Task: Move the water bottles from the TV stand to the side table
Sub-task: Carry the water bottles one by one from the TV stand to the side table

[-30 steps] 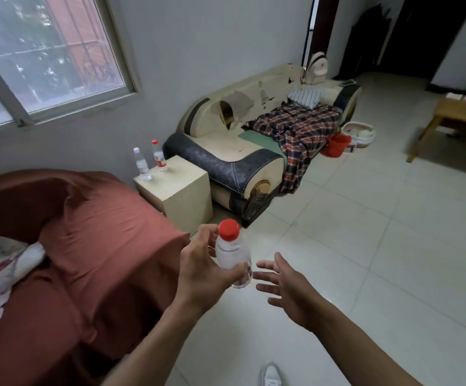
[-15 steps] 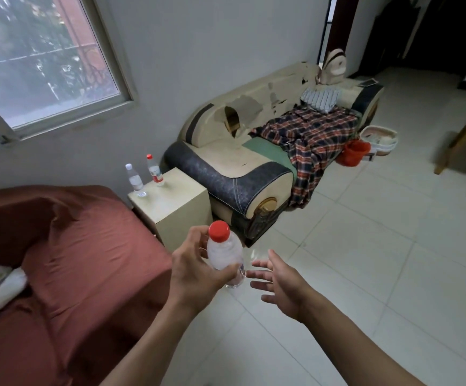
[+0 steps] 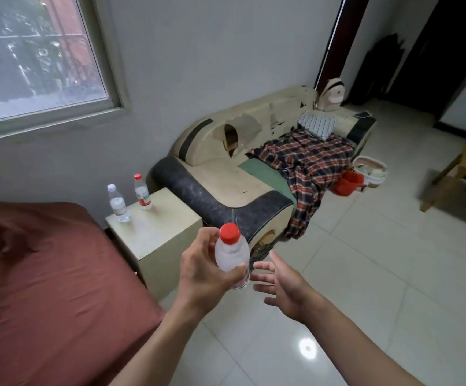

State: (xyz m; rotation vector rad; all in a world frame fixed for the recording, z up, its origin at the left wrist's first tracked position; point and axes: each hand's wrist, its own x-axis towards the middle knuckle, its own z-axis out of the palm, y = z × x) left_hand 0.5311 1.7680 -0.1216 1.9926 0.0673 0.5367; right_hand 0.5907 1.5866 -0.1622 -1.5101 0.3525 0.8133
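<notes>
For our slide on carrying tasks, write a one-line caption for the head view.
Left hand grips a red-capped clear plastic bottle near the cream side table; right hand open.

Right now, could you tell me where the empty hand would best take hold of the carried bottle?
Probably the shoulder just under the red cap, coming from the right: the left hand wraps the held bottle at mid-body, while the right hand sits open beside it.
</notes>
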